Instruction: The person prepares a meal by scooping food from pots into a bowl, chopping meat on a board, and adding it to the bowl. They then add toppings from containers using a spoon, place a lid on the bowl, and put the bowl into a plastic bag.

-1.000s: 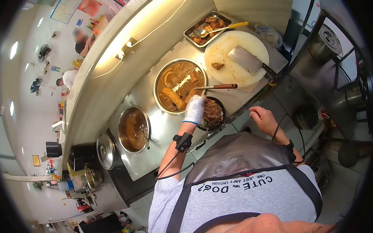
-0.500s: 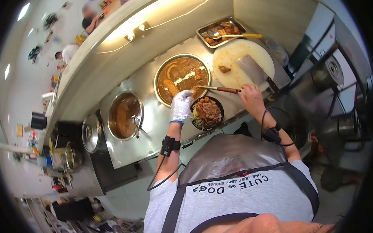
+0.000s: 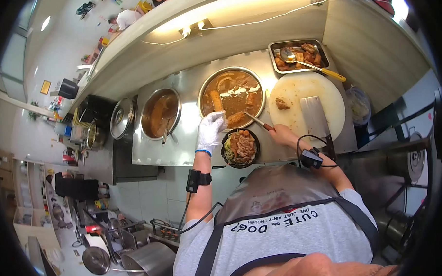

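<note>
My left hand [image 3: 212,130], in a clear plastic glove, is at the near rim of a round metal pot [image 3: 200,100] of brown stew. Its fingers are bunched together; I cannot tell what they hold. A long golden-brown piece [image 3: 216,100] reaches from the stew to the fingertips. Beside them, a browned chunk [image 3: 237,119] sits at the pot's near side. My bare right hand [image 3: 283,135] is wrapped around the wooden handle of a slim metal utensil [image 3: 260,122], whose tip meets that chunk. Below the pot stands a black bowl [image 3: 240,148] with shredded meat, greens and small round items.
Right of the pot, a round white cutting board [image 3: 287,89] bears a cleaver [image 3: 316,116] and a brown morsel [image 3: 281,103]. Behind it is a metal tray [image 3: 275,46] of browned pieces with a yellow-handled spoon [image 3: 333,74]. A second pot [image 3: 144,122] with a ladle stands left, beside a lid [image 3: 122,118].
The view has shifted. My right hand has come left and closer to the pot with the utensil, and the browned chunk shows more fully beside my left hand.
</note>
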`<state>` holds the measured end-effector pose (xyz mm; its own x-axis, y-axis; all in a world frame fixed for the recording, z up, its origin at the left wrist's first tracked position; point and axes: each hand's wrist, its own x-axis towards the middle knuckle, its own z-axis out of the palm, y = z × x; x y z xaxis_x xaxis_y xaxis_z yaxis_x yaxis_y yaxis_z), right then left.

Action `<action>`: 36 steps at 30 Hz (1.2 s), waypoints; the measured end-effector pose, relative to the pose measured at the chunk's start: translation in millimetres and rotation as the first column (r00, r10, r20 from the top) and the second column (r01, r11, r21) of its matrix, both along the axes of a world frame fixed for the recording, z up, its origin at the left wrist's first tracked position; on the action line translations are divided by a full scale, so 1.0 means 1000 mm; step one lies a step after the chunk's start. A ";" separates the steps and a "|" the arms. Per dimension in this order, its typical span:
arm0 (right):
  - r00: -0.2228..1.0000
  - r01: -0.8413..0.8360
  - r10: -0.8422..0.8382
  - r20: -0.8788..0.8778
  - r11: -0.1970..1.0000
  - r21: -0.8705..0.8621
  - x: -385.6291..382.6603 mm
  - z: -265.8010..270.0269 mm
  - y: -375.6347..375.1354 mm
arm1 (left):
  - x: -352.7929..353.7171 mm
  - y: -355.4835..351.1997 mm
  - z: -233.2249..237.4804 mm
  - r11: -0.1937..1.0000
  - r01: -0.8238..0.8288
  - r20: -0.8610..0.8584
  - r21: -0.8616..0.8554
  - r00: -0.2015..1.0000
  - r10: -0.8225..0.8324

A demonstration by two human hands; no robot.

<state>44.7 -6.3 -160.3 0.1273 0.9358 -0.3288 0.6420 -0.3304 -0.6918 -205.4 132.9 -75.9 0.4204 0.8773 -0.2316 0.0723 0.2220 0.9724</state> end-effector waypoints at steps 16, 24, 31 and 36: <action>0.944 0.198 -0.229 -0.236 0.969 -0.150 -0.012 0.022 -0.023 | 0.009 0.015 0.008 1.000 -0.003 -0.044 0.008 0.999 0.003; 0.985 0.167 -0.163 0.052 0.983 -0.075 -0.019 0.052 -0.027 | 0.002 0.027 0.004 0.999 0.037 0.027 0.000 0.999 -0.037; 0.964 0.260 -0.257 0.073 0.965 -0.030 -0.037 0.063 -0.030 | -0.010 0.038 0.001 0.998 0.068 0.045 -0.010 0.997 -0.068; 0.956 0.265 -0.277 0.101 0.957 0.115 -0.048 0.063 -0.037 | -0.011 0.051 -0.007 0.995 0.093 0.061 0.024 0.994 -0.095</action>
